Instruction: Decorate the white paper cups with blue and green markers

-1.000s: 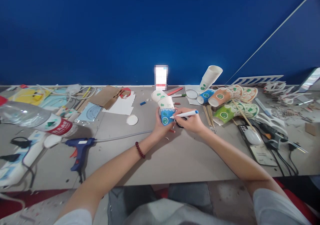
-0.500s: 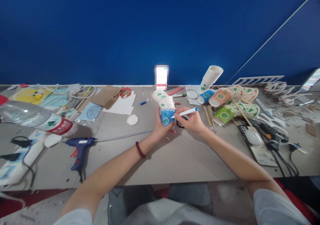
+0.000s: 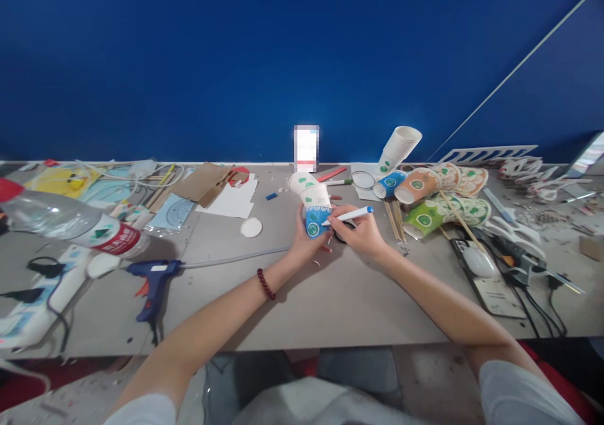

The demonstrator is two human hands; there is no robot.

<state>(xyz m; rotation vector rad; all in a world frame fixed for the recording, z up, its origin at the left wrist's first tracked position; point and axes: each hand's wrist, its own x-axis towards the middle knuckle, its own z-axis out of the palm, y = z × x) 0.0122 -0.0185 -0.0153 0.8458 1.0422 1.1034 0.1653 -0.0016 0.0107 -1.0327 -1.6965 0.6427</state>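
Note:
My left hand (image 3: 302,239) is closed around a blue paper cup (image 3: 317,221) with a round green emblem, near the middle of the table. White paper cups (image 3: 315,194) with green marks sit against its upper end, tilting away to the left; how they join cannot be told. In my right hand (image 3: 361,233) is a white marker pen (image 3: 350,215) with a blue end, its tip pointing left at the side of the blue cup. Whether the tip touches the cup is too small to tell. A dark ring-shaped thing (image 3: 344,231) lies partly hidden behind my right hand.
On the left are a blue glue gun (image 3: 153,280), a plastic bottle (image 3: 70,220) and a power strip (image 3: 47,305). Stacked coloured cups (image 3: 418,186), a tall white cup stack (image 3: 400,149), a computer mouse (image 3: 479,260) and another glue gun (image 3: 519,258) stand or lie to the right.
The marker has tilted slightly, its blue end a little lower and its tip a touch further left. Both hands keep their grip, and the whole view has shifted very slightly.

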